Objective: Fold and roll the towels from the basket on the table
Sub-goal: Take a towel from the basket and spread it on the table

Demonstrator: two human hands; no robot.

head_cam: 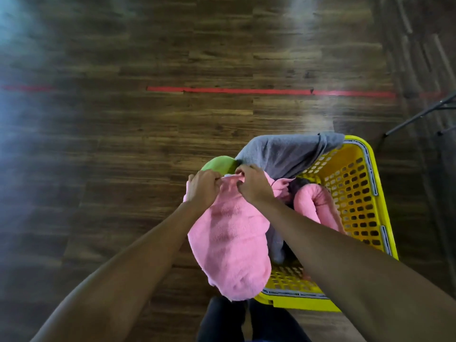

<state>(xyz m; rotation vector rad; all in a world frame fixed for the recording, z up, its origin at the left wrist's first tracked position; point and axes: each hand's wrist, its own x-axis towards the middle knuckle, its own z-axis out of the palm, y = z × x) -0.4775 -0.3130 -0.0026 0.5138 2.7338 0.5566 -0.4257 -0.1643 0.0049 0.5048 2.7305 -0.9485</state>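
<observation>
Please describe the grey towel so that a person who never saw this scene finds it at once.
Start at the yellow basket on the wooden floor. At its far end lies the grey towel, just beyond the left hand and right hand. Unlike the pink towel they hold and the green towel beside it, it alone drapes over the rim.

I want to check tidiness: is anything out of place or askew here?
The grey towel hangs over the far rim of the yellow basket, partly outside it. Nothing else looks spilled or damaged.
</observation>
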